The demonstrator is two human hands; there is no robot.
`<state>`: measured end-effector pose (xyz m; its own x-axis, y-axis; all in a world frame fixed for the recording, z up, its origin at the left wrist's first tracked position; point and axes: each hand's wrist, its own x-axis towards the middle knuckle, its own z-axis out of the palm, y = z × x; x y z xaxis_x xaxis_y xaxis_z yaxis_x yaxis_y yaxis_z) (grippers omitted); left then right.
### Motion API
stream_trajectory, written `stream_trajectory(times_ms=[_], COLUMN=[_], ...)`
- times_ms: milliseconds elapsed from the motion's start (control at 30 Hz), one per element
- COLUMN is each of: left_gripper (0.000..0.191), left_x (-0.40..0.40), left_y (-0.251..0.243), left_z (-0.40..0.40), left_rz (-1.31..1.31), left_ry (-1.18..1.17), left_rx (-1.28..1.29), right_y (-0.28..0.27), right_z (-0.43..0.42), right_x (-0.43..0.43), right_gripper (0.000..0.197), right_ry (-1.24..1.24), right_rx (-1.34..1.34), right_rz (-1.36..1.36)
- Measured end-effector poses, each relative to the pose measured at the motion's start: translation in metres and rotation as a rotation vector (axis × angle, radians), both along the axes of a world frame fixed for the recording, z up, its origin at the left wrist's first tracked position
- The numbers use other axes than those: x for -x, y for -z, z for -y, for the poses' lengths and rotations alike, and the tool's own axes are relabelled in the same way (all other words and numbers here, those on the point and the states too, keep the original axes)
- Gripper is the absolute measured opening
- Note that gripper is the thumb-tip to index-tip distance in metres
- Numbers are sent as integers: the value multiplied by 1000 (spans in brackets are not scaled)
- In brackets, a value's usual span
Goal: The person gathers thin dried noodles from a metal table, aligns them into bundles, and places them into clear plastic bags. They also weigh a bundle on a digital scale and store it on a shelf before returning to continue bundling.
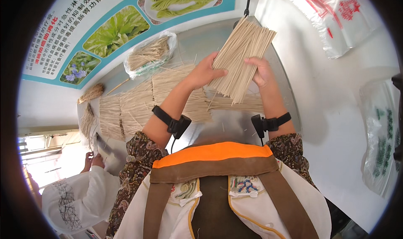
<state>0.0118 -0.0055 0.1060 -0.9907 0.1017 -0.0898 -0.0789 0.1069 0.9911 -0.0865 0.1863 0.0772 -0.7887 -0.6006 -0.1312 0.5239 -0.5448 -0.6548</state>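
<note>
Both my hands grip a thick bundle of dried noodles, raised and tilted above the metal table. My left hand clasps its left side, thumb across the front. On the right side, my right hand holds the bundle with the thumb over the strands. Below and to the left, rows of cut dried noodles lie side by side on the metal table. More loose strands lie under the raised bundle, partly hidden by it.
A clear plastic bag of noodle pieces rests at the back. Left of the rows are a straw brush and another noodle bunch. A co-worker's hands are at the lower left. Printed plastic bags lie at right.
</note>
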Motion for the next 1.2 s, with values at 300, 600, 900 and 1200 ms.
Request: stream_trajectory(times_ms=[300,600,900,1200], left_gripper=[60,65,57,71], left_x=[44,54,53,44], left_y=[-3,3,-6,-11], left_z=[-4,2,1,-18], left_rz=[-126,-132,10,-156], left_ry=[-24,-52,7,-6], left_rx=[186,207,39,222], right_y=[-34,-29,-33,-20], right_z=[2,3,4,3], right_x=[26,35,35,38], right_gripper=[61,65,62,55], right_ry=[78,83,97,90], right_rx=[-224,-245,-289,-115], right_rz=[-170,-216,-255,-132])
